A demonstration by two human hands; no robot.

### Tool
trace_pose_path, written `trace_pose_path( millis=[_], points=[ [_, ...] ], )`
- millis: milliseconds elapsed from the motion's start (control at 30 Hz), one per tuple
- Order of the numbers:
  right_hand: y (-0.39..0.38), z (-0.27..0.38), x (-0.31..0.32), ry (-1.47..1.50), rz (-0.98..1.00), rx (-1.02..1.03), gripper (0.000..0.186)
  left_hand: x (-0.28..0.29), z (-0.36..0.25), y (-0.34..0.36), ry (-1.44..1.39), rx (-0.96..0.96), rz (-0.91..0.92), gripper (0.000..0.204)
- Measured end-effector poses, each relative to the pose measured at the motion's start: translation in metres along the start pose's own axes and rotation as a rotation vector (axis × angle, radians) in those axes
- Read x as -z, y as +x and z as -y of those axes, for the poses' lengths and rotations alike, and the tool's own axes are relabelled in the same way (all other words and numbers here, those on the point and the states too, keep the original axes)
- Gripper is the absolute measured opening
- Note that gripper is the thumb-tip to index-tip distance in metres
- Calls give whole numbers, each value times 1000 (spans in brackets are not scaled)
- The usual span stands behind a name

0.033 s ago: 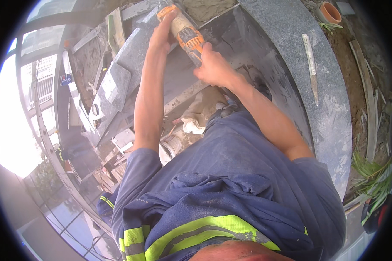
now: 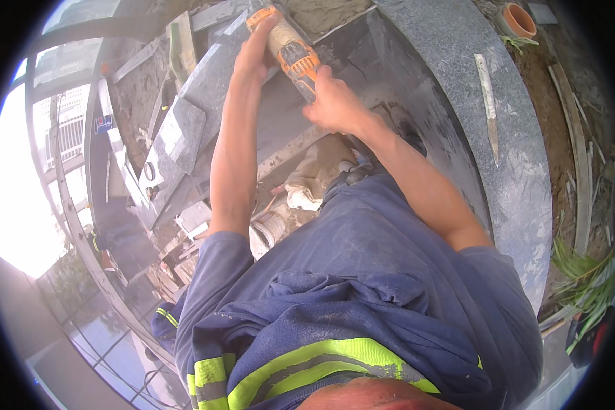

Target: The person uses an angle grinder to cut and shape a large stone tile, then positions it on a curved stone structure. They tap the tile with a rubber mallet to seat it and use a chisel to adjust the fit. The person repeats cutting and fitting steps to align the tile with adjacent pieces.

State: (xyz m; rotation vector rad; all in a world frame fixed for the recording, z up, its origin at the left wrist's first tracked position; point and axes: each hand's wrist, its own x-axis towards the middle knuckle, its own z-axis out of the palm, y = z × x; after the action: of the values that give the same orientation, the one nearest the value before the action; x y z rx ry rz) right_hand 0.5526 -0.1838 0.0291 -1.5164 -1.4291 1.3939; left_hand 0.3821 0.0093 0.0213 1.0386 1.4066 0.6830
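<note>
Both my hands are on a dusty orange-and-grey power tool point(image 2: 299, 60), long-bodied like an angle grinder. My left hand point(image 2: 255, 51) wraps its front part near the top of the view. Farther back, my right hand point(image 2: 338, 102) grips the rear handle. The tool's working end is cut off by the upper edge and cannot be seen. Beneath and beside it are dark grey stone panels point(image 2: 410, 89), hazy with dust. A grey stone slab point(image 2: 225, 72) lies just left of my left hand.
At right runs a wide, curved grey stone ledge point(image 2: 519, 205) with a pale, narrow strip point(image 2: 486, 96) on it. A clay pot point(image 2: 518, 22) stands at the far right. Near my legs are a crumpled sack point(image 2: 304, 195) and a white bucket point(image 2: 270, 229). Broken pieces point(image 2: 178, 260) lie left.
</note>
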Motion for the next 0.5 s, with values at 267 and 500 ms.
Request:
trace_pose_path(
  millis=[267, 500],
  points=[
    [8, 6, 6, -6, 9, -55, 65, -4, -7, 13, -8, 0, 23, 89],
    [-18, -7, 1, -60, -45, 5, 67, -14, 2, -20, -18, -27, 25, 93]
  ],
)
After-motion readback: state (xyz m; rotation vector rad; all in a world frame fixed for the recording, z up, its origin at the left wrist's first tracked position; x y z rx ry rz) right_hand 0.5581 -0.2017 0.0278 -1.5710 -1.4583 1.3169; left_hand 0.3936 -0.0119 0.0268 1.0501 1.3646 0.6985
